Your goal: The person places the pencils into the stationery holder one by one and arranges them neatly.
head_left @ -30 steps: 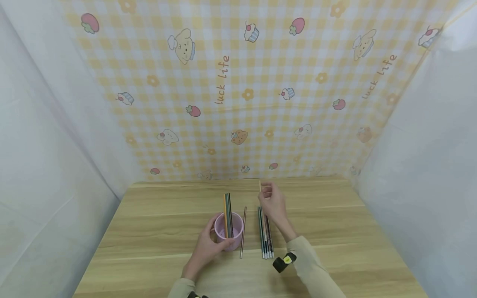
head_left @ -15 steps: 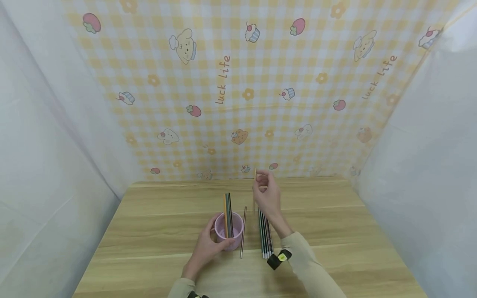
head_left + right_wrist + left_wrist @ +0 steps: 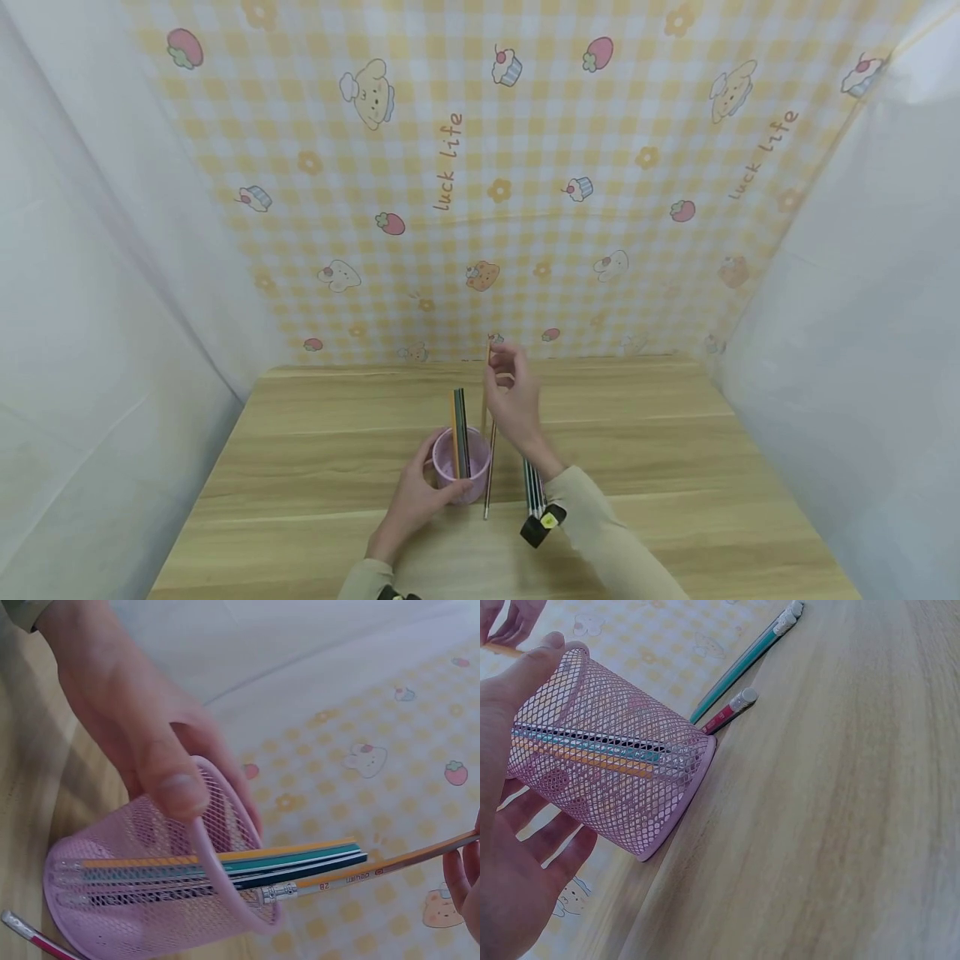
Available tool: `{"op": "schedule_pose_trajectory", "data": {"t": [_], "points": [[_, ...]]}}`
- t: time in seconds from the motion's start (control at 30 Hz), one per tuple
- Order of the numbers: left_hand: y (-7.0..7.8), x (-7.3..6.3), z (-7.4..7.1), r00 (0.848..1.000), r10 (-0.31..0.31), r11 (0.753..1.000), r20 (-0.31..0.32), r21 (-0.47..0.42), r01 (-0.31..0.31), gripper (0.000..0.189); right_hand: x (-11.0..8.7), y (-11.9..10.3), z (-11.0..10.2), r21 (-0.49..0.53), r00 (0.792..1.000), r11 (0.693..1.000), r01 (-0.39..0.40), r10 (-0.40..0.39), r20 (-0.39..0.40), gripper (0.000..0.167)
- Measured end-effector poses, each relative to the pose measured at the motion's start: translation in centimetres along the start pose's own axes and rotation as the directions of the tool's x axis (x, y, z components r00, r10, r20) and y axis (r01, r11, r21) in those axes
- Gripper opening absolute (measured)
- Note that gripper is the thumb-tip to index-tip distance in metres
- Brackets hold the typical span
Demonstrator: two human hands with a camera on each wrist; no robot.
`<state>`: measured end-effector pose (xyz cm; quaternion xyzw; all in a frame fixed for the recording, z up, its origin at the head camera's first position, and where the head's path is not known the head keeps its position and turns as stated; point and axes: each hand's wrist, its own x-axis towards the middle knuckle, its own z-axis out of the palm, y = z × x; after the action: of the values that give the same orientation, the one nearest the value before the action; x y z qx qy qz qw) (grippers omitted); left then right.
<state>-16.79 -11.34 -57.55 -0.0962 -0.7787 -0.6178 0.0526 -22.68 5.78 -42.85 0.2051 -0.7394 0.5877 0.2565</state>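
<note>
My left hand (image 3: 411,502) holds a pink mesh pen cup (image 3: 607,761) upright on the table, thumb at the rim and fingers round its side. Inside lean several pencils (image 3: 307,861), orange, green and black. My right hand (image 3: 516,404) pinches a yellowish pencil (image 3: 352,879) near its upper end. In the right wrist view this pencil's eraser end overlaps the cup's mouth, next to the other pencils. A single dark red pencil (image 3: 488,493) lies on the table just right of the cup. Farther right, a row of pencils (image 3: 532,487) is partly hidden under my right forearm.
The wooden table (image 3: 322,467) runs back to a yellow checked cloth (image 3: 480,167) with cartoon prints. White sheets (image 3: 97,333) hang at both sides. A black strap device (image 3: 542,527) sits on my right wrist.
My right hand has lifted the yellowish pencil from above the row and carried it left to the cup. My left hand and the cup stay put.
</note>
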Motion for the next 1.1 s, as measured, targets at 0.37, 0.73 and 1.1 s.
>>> {"op": "schedule_pose_trajectory", "data": {"t": [0.37, 0.73, 1.1], "points": [[0.2, 0.0, -0.1, 1.0, -0.018, 1.0, 0.007, 0.013, 0.018, 0.09, -1.0, -0.1, 1.1, -0.016, 0.996, 0.997, -0.075, 0.076, 0.036, 0.028], [0.2, 0.0, -0.1, 1.0, -0.024, 1.0, 0.006, 0.019, 0.024, 0.091, -3.3, 5.7, 2.8, -0.084, 0.995, 0.993, -0.088, 0.091, 0.032, 0.03], [0.0, 0.0, -0.2, 1.0, -0.015, 1.0, 0.011, 0.01, 0.015, 0.09, -4.8, 6.6, 2.8, -0.125, 0.979, 0.981, -0.15, 0.165, 0.116, 0.028]]}}
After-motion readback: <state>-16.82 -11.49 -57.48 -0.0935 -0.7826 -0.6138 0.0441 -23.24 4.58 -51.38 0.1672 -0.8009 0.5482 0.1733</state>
